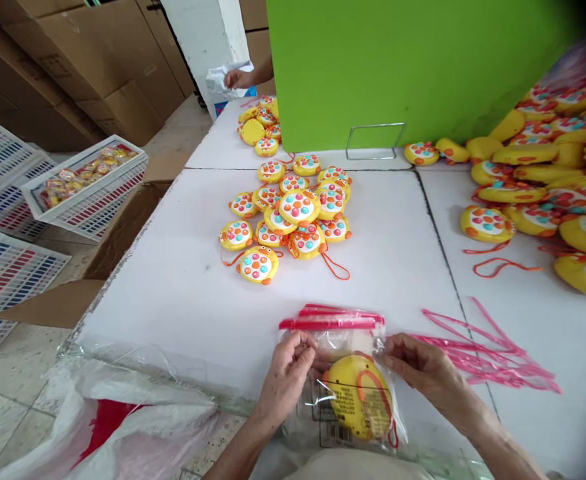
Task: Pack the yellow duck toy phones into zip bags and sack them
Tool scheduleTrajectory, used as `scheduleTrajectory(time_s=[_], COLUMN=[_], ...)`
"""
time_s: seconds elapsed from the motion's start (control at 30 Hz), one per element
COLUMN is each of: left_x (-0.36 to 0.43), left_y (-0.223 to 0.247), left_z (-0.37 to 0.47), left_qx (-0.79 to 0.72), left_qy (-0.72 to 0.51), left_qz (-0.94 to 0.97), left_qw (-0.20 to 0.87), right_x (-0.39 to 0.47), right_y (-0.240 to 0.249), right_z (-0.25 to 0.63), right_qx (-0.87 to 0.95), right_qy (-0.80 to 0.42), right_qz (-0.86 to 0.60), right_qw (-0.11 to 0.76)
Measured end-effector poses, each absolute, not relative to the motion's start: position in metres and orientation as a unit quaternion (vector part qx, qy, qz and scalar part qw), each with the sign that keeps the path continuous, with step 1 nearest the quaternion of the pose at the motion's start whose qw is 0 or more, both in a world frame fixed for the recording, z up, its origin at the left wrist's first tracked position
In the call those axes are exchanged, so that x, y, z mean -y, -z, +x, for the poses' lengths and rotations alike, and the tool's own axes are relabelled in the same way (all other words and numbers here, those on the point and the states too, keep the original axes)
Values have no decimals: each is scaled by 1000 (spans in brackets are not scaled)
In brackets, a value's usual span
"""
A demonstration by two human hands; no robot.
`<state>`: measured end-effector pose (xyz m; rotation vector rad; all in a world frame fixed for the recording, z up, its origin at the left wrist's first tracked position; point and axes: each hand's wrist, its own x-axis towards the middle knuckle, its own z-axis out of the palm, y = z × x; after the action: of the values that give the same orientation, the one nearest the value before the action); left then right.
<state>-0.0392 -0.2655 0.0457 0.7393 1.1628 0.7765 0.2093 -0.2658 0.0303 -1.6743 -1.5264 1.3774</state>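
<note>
A clear plastic bag (317,400) with a pink top edge lies at the table's front edge, and a yellow toy (355,393) with an orange strap shows inside it. My left hand (289,373) pinches the bag's left side below the pink edge. On the right side of the same bag, my right hand (417,363) has its thumb and fingers closed. Beyond the bag sits a pile of yellow toys with coloured dots (299,207), some with orange loops.
Pink strips (493,353) lie right of my hands. More toys (537,193) are heaped at the right. A green panel (403,73) stands behind. Another person's hand (240,79) shows at the back. An open carton (117,227) and a white basket (137,163) are at left.
</note>
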Motion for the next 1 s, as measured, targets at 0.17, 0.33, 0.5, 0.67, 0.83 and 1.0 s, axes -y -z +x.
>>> scheduleTrajectory(time_s=[0.17,0.33,0.5,0.67,0.83,1.0], left_x=[264,264,265,267,266,265], left_y=[-48,-44,-44,-46,-47,-46], left_z=[-38,-37,-35,-36,-35,-35], left_qx=[-526,-511,-514,-513,-516,-522], left_qy=[-346,-359,-361,-352,-352,-353], left_qz=[337,349,350,352,353,335], left_qw=[700,698,695,699,697,700], right_x=[268,261,256,258,263,266], right_y=[-55,-71,-70,-76,-82,-69], right_z=[199,170,159,157,159,195], right_qx=[630,743,739,742,724,609], right_qy=[-349,-328,-351,-367,-369,-297], right_qz=[-656,-574,-573,-557,-573,-705], right_qw=[225,98,53,67,110,207])
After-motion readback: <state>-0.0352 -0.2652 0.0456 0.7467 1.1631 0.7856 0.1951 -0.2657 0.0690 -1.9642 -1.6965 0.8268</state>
